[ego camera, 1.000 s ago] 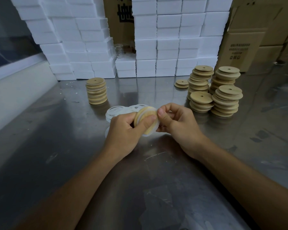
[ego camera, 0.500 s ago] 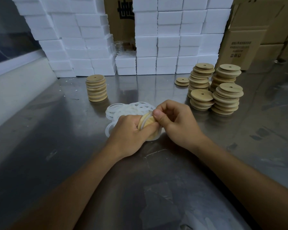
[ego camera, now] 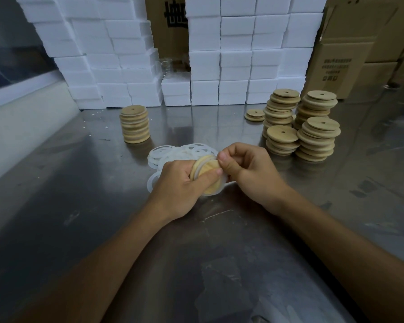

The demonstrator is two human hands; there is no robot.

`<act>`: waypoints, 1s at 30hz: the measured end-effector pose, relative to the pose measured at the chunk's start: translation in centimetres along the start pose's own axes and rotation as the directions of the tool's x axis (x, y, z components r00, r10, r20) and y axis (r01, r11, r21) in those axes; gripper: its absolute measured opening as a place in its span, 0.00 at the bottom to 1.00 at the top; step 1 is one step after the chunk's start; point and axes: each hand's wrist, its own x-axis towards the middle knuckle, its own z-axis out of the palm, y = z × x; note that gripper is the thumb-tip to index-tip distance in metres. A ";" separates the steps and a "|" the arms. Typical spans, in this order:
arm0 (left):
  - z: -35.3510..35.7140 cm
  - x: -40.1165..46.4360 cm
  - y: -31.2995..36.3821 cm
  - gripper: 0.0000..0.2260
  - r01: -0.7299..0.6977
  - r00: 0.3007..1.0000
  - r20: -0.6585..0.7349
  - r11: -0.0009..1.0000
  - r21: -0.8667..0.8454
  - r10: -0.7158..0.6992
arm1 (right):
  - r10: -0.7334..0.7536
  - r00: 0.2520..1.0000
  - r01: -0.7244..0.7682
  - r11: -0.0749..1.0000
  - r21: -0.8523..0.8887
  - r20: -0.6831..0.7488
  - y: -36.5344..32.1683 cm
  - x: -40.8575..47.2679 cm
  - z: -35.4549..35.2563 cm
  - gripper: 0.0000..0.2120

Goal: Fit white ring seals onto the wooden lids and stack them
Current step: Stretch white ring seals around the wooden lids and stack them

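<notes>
Left hand: my left hand [ego camera: 181, 183] is holding the wooden lid [ego camera: 207, 174] up on its edge, with the fingers curled round it and the thumb pressing flat on its face.
Right hand: my right hand [ego camera: 247, 170] is pinching the top rim of the lid, and I think it is pinching the white ring [ego camera: 216, 192] there too, but the fingers are hiding that spot.
Where the lid is: it is sitting between both hands, just above the metal table [ego camera: 103, 206], right in front of the pile of rings [ego camera: 184, 152].
How the lid feels: I am guessing it is light and stiff, because it is thin wood. It is not bending. Its face looks smooth, so it could be slipping if I am only pressing the flat sides.
How the ring feels: I am guessing it is soft and stretchy. It is hanging a little loose at the bottom of the lid, so it is not all the way on.
Where to hold: I am thinking the rim is the best place, with the thumb across the face to stop it turning.
Done stack: the stack with rings [ego camera: 134, 124] is standing well off to the left.
Bare lids: the plain stacks [ego camera: 301, 129] are waiting on the right, and they are leaning a bit.
</notes>
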 end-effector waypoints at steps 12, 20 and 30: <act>0.0 0.1 0.3 0.14 -0.039 0.998 -0.050 0.998 -0.042 0.037 | 0.049 0.999 -0.049 0.997 0.061 -0.010 0.1 0.0 0.2 0.07; -0.1 0.1 -0.1 0.16 -0.004 0.998 -0.056 0.999 -0.051 0.002 | -0.082 0.995 0.072 0.985 -0.158 -0.058 0.4 -0.2 0.3 0.06; -0.1 -0.1 0.1 0.18 0.009 0.999 0.046 0.996 0.087 -0.013 | -0.081 0.996 0.071 0.949 -0.307 -0.021 0.1 -0.4 0.5 0.06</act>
